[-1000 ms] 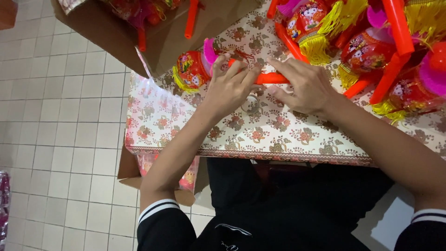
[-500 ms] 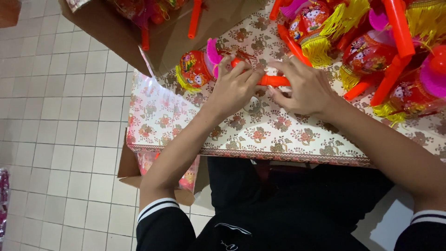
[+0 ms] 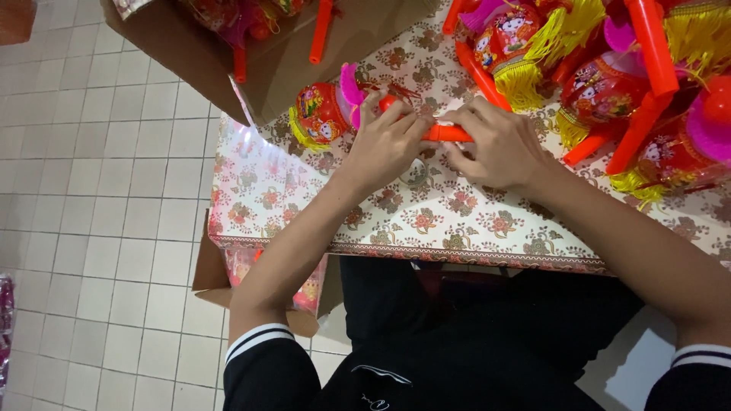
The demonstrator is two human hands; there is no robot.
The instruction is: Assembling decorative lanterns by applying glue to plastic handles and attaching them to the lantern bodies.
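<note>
Both hands together on one orange stick (image 3: 445, 134), lying across the floral-covered table (image 3: 426, 221). Left hand (image 3: 384, 144) clamped over the stick's left end, fingers curled round it, just beside a red lantern (image 3: 321, 113) with pink cap and yellow fringe. Right hand (image 3: 495, 144) pinching the stick's right part, fingertips pressed down. More lanterns (image 3: 609, 84) heaped at the table's far right. Open cardboard box (image 3: 282, 61) beyond the table, above tiled floor (image 3: 99, 190).
</note>
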